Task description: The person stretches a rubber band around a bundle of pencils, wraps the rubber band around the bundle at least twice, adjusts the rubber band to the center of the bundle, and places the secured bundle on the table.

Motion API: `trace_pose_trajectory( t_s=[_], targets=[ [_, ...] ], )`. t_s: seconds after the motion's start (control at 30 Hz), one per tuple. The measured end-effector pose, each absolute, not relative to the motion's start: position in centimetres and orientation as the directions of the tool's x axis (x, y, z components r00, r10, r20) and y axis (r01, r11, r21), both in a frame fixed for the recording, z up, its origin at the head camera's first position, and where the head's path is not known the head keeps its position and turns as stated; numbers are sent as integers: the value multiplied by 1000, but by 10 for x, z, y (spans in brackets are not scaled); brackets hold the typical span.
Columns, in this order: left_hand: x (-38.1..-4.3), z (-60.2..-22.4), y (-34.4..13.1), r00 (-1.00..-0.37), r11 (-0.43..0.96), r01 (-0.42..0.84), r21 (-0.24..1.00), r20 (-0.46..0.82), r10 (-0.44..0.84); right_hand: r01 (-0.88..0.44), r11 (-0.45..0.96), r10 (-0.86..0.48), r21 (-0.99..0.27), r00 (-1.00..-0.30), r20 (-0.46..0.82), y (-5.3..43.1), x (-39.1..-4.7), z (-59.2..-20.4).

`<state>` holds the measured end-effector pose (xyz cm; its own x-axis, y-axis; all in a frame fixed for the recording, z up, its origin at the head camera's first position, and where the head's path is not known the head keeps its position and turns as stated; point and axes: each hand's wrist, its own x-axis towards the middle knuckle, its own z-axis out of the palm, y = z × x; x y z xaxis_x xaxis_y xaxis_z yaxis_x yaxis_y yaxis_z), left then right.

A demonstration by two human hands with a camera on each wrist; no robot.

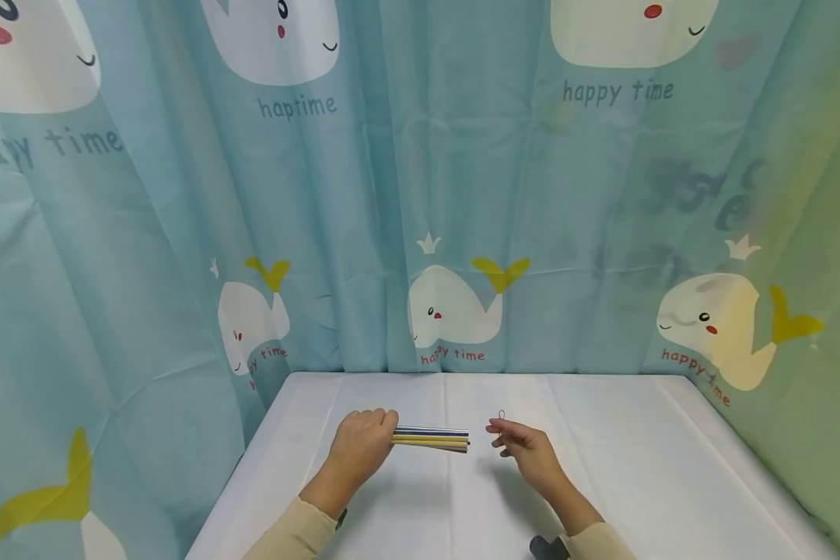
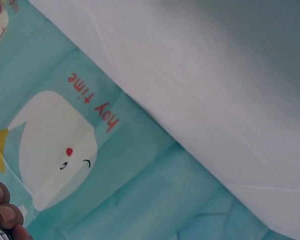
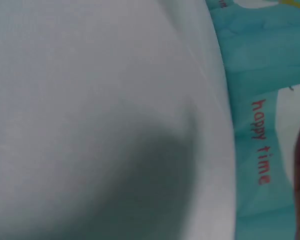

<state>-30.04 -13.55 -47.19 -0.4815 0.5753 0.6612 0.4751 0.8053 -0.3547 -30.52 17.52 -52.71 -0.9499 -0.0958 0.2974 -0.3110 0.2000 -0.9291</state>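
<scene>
Head view: the left hand (image 1: 365, 440) grips slim rods (image 1: 434, 441), the right hand (image 1: 529, 449) pinches a thin loop (image 1: 502, 412).

A bundle of slim silver, dark and yellow sticks (image 1: 430, 439) juts sideways from the left hand (image 1: 364, 441); a thin reddish loop (image 1: 500, 415) stands between the right hand's (image 1: 530, 453) fingertips.

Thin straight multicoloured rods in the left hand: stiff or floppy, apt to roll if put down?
The thin, straight multicoloured rods are probably stiff: they jut unbent from the left hand. They would likely scatter if released, as no tie is visible around them. Being slim, they may roll on the flat white tabletop; cross-sections are unclear.
</scene>
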Motion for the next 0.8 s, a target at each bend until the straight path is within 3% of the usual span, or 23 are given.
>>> trace_pose_trajectory(
  t_s=[0.1,0.2,0.3,0.4,0.57,0.7,0.8],
  targets=[
    [-300,-471,-136,-477,804,478,-353,665,575,-558,309,-112,-770,-825,553,174,-303,-517],
    [-300,-471,-135,-469,804,482,-348,673,572,-763,484,-189,-429,-570,800,174,-302,-503],
    [-301,-472,-135,-465,804,488,-341,677,570,-807,587,-287,-67,-285,915,175,-301,-486],
    [-301,-473,-135,-464,804,492,-334,680,567,-789,598,-346,143,-93,934,174,-300,-469],
    [-301,-474,-136,-457,804,492,-332,687,564,-782,578,-335,234,34,942,170,-296,-448],
    [-300,-473,-136,-452,804,493,-332,691,563,-784,569,-328,248,59,943,169,-292,-440],
    [-300,-473,-136,-453,804,494,-331,691,563,-777,586,-323,229,35,946,168,-289,-437]
  ],
)
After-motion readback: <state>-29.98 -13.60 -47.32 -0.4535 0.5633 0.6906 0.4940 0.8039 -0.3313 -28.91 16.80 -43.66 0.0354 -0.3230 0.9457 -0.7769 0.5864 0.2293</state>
